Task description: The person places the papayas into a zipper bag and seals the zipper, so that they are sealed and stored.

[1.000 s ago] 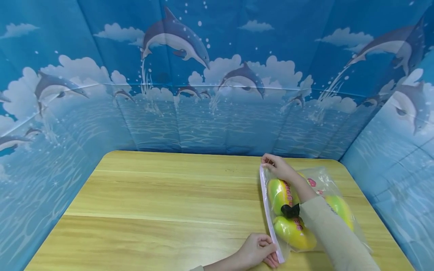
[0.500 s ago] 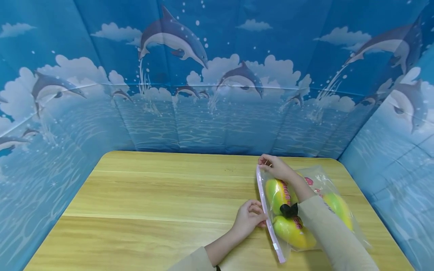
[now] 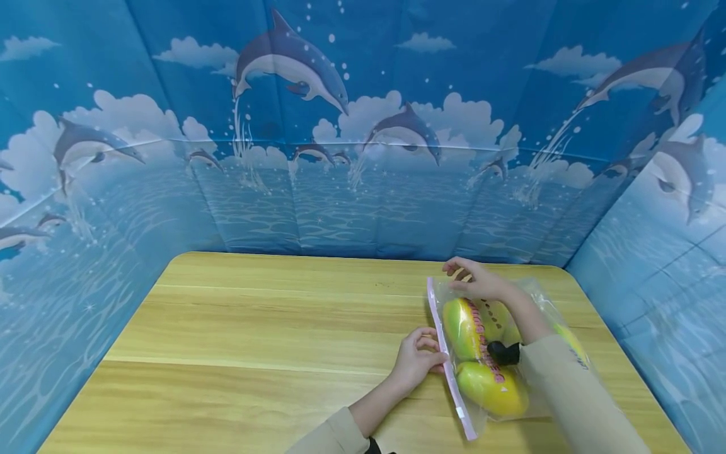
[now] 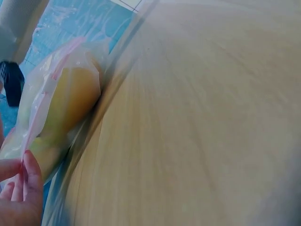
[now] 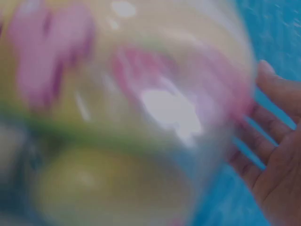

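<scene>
A clear zip bag lies on the right side of the table with several yellow-green mangoes inside. Pink lettering is printed on its film. Along its left edge runs a pink zip strip, with a white slider near the close end. My left hand pinches this strip around its middle; thumb and fingertips meet on it in the left wrist view. Over the bag's far end, my right hand has its fingers spread and holds nothing. In the right wrist view, those fingers lie beside the film; contact is unclear.
The wooden table stretches left of the bag. A blue dolphin-print curtain surrounds its back and sides. The right sleeve crosses over the bag and hides part of it.
My left hand has moved from the strip's close end up to its middle. My right hand has let go of the strip's far corner and shifted slightly right.
</scene>
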`<state>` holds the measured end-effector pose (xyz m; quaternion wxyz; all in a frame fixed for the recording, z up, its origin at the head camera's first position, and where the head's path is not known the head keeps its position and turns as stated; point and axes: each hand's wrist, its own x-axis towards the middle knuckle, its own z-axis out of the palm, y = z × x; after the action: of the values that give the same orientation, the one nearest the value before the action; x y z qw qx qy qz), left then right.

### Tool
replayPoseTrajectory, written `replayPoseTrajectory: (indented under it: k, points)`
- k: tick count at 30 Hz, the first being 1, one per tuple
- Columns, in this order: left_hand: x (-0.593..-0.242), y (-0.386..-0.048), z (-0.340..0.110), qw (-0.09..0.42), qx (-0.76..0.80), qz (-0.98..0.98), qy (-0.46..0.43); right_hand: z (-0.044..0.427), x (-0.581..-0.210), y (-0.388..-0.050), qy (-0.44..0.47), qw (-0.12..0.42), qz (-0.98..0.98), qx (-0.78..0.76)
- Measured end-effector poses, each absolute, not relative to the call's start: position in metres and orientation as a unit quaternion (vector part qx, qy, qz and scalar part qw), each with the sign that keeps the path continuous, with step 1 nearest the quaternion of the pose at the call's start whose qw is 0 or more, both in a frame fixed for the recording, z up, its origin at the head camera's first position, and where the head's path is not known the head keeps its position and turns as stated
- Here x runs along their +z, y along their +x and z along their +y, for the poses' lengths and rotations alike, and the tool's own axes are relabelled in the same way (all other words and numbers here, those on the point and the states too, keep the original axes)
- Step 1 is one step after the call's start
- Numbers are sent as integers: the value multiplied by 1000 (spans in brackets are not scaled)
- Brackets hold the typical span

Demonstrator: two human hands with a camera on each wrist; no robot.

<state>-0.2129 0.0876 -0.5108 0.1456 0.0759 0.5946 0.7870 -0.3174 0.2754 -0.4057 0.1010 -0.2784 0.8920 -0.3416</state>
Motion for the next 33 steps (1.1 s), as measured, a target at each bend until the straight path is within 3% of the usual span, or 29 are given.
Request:
replayPoseTrajectory:
  k: [13, 24, 33]
  points:
    - [-512, -215, 86, 154, 783, 597, 80, 357, -371, -260, -199, 45, 919, -338]
    - [-512, -213, 85, 150, 783, 598, 83, 415, -413, -224, -149, 16, 929, -339]
    - [-511, -213, 84, 155, 783, 596, 82, 424, -441, -209, -89, 76, 901, -418]
